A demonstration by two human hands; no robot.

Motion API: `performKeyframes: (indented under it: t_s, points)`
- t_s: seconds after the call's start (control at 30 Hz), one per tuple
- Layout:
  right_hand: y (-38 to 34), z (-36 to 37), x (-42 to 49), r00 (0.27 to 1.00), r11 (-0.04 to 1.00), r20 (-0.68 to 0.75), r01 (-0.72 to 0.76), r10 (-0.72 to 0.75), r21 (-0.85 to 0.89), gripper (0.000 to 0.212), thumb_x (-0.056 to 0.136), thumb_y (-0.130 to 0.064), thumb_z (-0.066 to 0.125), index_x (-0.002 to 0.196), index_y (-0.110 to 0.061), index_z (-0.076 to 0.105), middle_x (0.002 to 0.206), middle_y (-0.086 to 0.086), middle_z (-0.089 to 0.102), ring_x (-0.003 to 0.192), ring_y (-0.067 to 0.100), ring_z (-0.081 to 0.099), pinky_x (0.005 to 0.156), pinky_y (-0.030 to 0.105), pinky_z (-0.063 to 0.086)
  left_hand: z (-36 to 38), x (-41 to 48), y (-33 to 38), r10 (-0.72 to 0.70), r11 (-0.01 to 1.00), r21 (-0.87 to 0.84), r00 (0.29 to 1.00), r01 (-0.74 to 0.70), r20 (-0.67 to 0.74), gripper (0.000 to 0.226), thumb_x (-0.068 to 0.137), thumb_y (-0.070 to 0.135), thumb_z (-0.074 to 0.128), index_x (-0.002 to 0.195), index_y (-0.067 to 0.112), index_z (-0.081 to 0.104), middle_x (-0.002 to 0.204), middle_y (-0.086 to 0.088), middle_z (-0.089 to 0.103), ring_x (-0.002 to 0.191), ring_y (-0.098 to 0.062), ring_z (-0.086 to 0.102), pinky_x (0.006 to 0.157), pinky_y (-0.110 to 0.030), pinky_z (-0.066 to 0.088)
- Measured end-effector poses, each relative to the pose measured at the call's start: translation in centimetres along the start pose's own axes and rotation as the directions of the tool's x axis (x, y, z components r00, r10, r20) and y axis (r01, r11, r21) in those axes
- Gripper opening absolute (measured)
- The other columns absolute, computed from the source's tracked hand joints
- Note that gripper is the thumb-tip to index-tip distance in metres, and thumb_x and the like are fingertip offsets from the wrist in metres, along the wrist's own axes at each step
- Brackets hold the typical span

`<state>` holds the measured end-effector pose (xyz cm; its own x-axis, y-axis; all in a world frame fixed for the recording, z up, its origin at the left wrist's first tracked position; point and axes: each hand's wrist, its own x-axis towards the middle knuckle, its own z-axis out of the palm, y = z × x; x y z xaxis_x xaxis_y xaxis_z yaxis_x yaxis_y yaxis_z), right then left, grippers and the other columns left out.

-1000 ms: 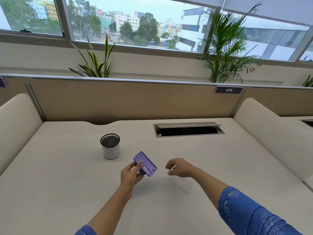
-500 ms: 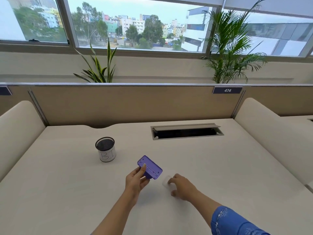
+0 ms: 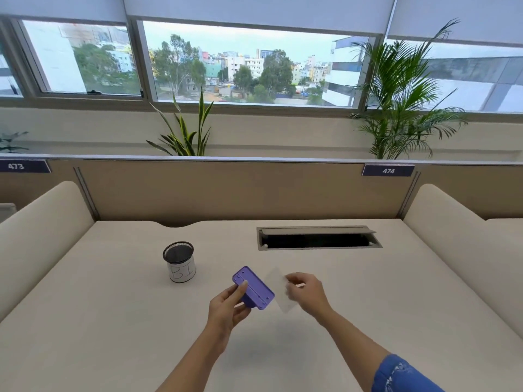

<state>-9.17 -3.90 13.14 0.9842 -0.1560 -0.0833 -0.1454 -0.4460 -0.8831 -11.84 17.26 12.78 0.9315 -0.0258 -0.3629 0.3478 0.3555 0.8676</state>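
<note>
Purple plastic piece [image 3: 254, 288] is held in the air above the desk [image 3: 113, 321], right of the mesh cup [image 3: 179, 261] and nearer the camera than it. Its flat face is tilted up toward the viewer. The left grip [image 3: 227, 306] holds it: fingers curled under and behind the body, thumb tip pressed on the top face near one end. That hold probably keeps most of the face bare and steady for the second part. The right grip [image 3: 307, 291] pinches a thin see-through card [image 3: 276, 280] by its right side between thumb and fingertips, other fingers loosely curled. The card sits further right of the cup than the purple piece and is also off the desk. It is tilted, with its left edge very close to the piece; touching or not, cannot tell. The edge pinch likely leaves the flat side free so the card can be laid or slid onto the face. Likely step: lining the card up with the piece, not yet joined. The cup stands upright on the desk, well apart from both hands, with "BI" on its label. The cable slot [image 3: 317, 239] lies beyond and right of the cup, its lid raised.
</note>
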Motion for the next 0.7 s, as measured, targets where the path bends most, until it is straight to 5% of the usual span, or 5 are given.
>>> performKeyframes:
  t_s: [0.1, 0.23, 0.47, 0.7]
  points:
    - [-2.9, -1.2, -0.2, 0.998, 0.976, -0.042, 0.047, -0.039, 0.212, 0.012, 0.091, -0.015, 0.062, 0.097, -0.021, 0.071, 0.094, -0.005, 0.071, 0.086, 0.013, 0.067, 0.063, 0.016, 0.053, 0.6, -0.4, 0.0, 0.012, 1.0, -0.002, 1.0, -0.012, 0.01, 0.034, 0.083, 0.031, 0.072, 0.111, 0.012, 0.069, 0.095, -0.012, 0.078, 0.082, -0.027, 0.075, 0.068, -0.03, 0.061]
    - [-4.8, -1.3, -1.7, 0.998, 0.938, 0.056, 0.02, -0.041, 0.346, 0.013, 0.092, -0.02, 0.064, 0.103, -0.02, 0.072, 0.099, -0.002, 0.073, 0.089, 0.016, 0.069, 0.063, 0.018, 0.054, 1.8, -1.1, 0.0, 0.029, 0.999, 0.011, 0.999, -0.03, 0.037, 0.04, 0.077, 0.035, 0.074, 0.108, 0.01, 0.07, 0.095, -0.013, 0.078, 0.084, -0.029, 0.075, 0.069, -0.032, 0.061]
    - [-4.4, -0.2, -3.3, 0.991, 0.977, -0.005, 0.135, -0.136, 0.165, 0.015, 0.092, -0.025, 0.064, 0.105, -0.021, 0.069, 0.104, -0.005, 0.071, 0.092, 0.011, 0.067, 0.074, 0.019, 0.059, 3.3, -2.5, 0.1, 0.058, 0.998, 0.02, 0.997, -0.059, 0.052, 0.054, 0.062, 0.041, 0.079, 0.106, 0.011, 0.071, 0.094, -0.011, 0.078, 0.084, -0.031, 0.075, 0.065, -0.028, 0.06]
    - [-5.0, -0.4, -3.9, 0.953, 0.953, -0.039, 0.302, -0.302, -0.009, 0.027, 0.091, -0.032, 0.065, 0.115, -0.019, 0.066, 0.107, -0.006, 0.069, 0.088, 0.009, 0.066, 0.068, 0.015, 0.058, 3.5, -3.0, 0.3, 0.06, 0.998, 0.016, 0.998, -0.061, 0.032, 0.052, 0.059, 0.046, 0.08, 0.1, 0.015, 0.072, 0.091, -0.009, 0.079, 0.083, -0.031, 0.075, 0.063, -0.028, 0.059]
